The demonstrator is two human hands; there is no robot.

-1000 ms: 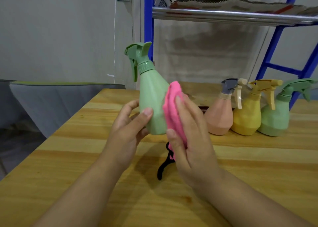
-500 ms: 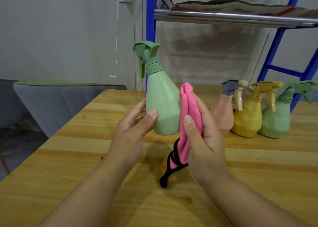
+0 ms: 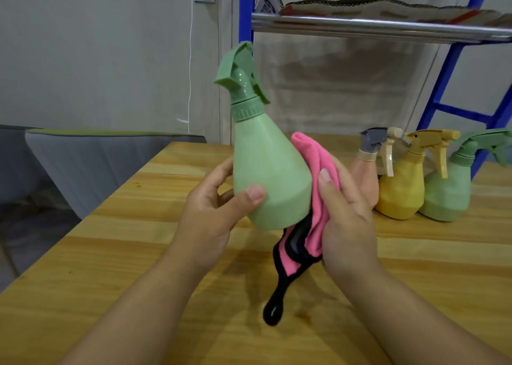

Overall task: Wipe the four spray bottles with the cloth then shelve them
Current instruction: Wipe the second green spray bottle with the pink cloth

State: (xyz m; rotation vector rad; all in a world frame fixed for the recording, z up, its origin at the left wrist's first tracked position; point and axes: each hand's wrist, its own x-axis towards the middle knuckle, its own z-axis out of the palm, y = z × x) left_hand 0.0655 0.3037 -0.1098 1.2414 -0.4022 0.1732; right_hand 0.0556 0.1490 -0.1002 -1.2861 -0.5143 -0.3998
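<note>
Green spray bottle (image 3: pixel 270 176), gripped by the left hand (image 3: pixel 213 212) above the tabletop (image 3: pixel 110 254), has turned its nozzle rearward. Right hand (image 3: pixel 346 215) presses the pink cloth (image 3: pixel 315 170) against its side: wiping continues, shelving not begun.

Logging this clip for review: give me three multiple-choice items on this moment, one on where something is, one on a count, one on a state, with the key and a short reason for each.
1. Where is the pink cloth?
A. flat on the table
B. in the right hand, against the held green bottle
C. on the shelf

2. How many spray bottles stand on the table?
A. one
B. three
C. five

3. How is the held green bottle?
A. lifted off the table in the left hand
B. lying on its side
C. standing on the shelf

Answers: 1 B, the right hand's fingers press the cloth to the bottle's side. 2 B, a peach bottle, a yellow bottle and a second green bottle stand in a row. 3 A, the left hand's thumb and fingers grip it above the wood.
</note>
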